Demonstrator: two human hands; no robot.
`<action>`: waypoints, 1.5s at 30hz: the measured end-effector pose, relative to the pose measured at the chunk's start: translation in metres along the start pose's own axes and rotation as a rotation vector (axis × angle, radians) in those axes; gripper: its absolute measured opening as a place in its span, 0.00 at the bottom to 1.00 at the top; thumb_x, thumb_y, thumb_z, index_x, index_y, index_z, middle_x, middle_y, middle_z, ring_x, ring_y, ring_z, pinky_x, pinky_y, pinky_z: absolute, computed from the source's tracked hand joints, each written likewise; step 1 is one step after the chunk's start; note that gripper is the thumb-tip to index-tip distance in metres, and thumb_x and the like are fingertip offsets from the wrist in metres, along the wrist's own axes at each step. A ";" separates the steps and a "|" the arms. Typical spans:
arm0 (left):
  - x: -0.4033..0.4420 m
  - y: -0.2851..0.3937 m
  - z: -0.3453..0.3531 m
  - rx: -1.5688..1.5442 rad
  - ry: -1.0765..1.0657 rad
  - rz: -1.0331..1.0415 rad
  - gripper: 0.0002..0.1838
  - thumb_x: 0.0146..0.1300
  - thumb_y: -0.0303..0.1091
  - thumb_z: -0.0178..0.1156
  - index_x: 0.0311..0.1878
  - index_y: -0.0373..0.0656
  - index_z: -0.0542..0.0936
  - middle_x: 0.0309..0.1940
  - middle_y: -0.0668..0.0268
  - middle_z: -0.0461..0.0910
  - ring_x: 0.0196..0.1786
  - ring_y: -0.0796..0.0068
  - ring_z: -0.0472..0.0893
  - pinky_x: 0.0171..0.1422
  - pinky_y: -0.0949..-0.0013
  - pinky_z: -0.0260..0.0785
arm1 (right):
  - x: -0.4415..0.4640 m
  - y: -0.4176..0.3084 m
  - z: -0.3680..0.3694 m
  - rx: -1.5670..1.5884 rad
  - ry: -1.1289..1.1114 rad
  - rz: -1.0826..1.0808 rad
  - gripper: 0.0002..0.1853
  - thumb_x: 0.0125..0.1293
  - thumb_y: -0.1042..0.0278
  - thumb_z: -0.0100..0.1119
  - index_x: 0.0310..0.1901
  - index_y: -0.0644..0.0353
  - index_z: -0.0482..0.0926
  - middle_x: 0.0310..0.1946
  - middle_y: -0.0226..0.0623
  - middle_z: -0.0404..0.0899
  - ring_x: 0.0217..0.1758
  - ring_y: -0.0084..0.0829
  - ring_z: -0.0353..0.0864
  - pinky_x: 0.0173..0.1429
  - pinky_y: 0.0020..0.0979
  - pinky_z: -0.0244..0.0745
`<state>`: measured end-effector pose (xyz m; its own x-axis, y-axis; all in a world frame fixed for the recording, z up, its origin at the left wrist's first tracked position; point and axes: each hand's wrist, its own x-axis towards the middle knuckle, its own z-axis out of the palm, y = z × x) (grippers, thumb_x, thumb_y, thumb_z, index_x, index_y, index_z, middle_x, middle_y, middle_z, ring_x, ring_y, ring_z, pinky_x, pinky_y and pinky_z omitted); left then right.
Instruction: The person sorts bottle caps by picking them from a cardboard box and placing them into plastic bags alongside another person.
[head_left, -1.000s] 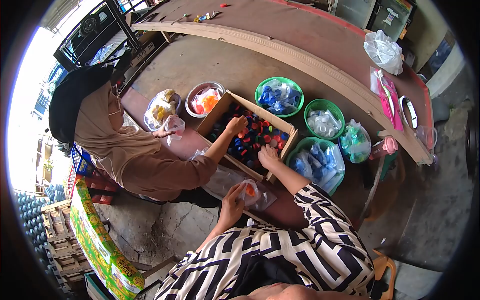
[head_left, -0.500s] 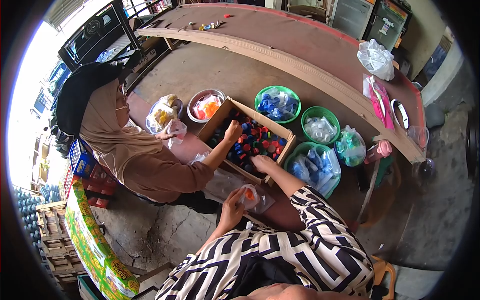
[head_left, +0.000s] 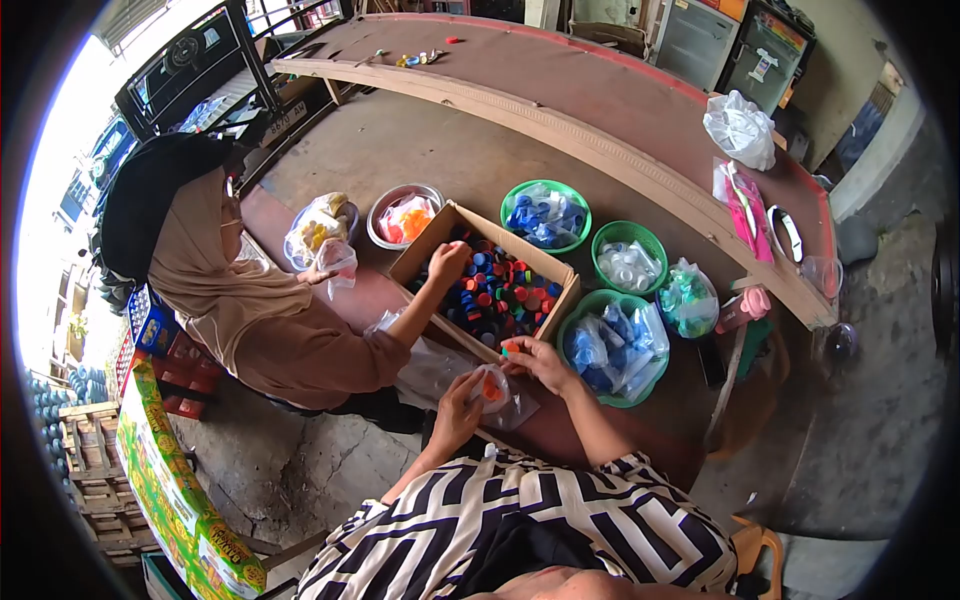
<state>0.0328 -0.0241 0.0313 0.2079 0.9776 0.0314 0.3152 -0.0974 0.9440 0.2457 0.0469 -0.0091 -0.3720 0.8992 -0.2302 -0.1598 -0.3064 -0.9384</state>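
My left hand (head_left: 457, 411) grips a clear plastic bag (head_left: 515, 408) with orange caps inside, near the table's front edge. Close to its right, my right hand (head_left: 541, 364) pinches an orange cap (head_left: 511, 347), with a bit of green beside it, at the near edge of a cardboard box (head_left: 408, 262). Red, blue and dark bottle caps (head_left: 500, 290) fill the box. Over its left part is a co-worker's closed hand (head_left: 449, 262); what it holds is hidden. The co-worker's other hand (head_left: 318, 271) holds a small clear bag (head_left: 341, 262).
Behind and right of the box stand green baskets (head_left: 562, 369) of bagged caps. A metal bowl (head_left: 376, 222) and a basket with yellow caps (head_left: 318, 232) are at the left. A wooden rail (head_left: 560, 118) crosses behind. A phone (head_left: 711, 364) lies at the right.
My right hand has come out of the box toward my left hand and now holds an orange cap. The co-worker's hand has lifted from the caps.
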 end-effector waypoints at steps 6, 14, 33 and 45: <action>0.007 -0.009 0.008 0.075 -0.041 0.136 0.25 0.58 0.22 0.55 0.62 0.40 0.73 0.56 0.56 0.72 0.32 0.69 0.82 0.32 0.73 0.75 | -0.004 0.000 0.000 -0.294 0.179 -0.234 0.19 0.65 0.66 0.62 0.56 0.59 0.76 0.43 0.32 0.78 0.43 0.24 0.78 0.49 0.25 0.72; -0.002 0.006 0.000 0.139 -0.005 0.146 0.22 0.60 0.24 0.57 0.60 0.39 0.74 0.55 0.52 0.74 0.47 0.55 0.81 0.48 0.66 0.74 | 0.083 -0.005 -0.013 -1.142 0.316 -0.316 0.23 0.52 0.78 0.61 0.53 0.60 0.75 0.50 0.45 0.74 0.57 0.45 0.72 0.60 0.42 0.69; -0.010 0.017 -0.005 -0.037 0.059 -0.100 0.29 0.53 0.19 0.55 0.62 0.41 0.73 0.56 0.55 0.73 0.45 0.63 0.80 0.48 0.68 0.74 | 0.173 0.008 -0.012 -1.047 0.179 -0.508 0.14 0.53 0.64 0.67 0.41 0.55 0.77 0.41 0.37 0.80 0.48 0.41 0.77 0.56 0.42 0.69; 0.021 0.013 0.009 -0.189 0.015 -0.046 0.29 0.56 0.18 0.51 0.64 0.41 0.71 0.59 0.60 0.72 0.30 0.80 0.79 0.36 0.75 0.74 | -0.033 -0.046 0.027 -0.859 -0.054 -0.653 0.14 0.60 0.68 0.64 0.48 0.57 0.80 0.48 0.36 0.79 0.51 0.33 0.78 0.56 0.32 0.72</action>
<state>0.0492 -0.0061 0.0411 0.1833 0.9830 -0.0098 0.1445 -0.0171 0.9894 0.2410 0.0234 0.0488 -0.4901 0.7881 0.3723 0.3450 0.5677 -0.7475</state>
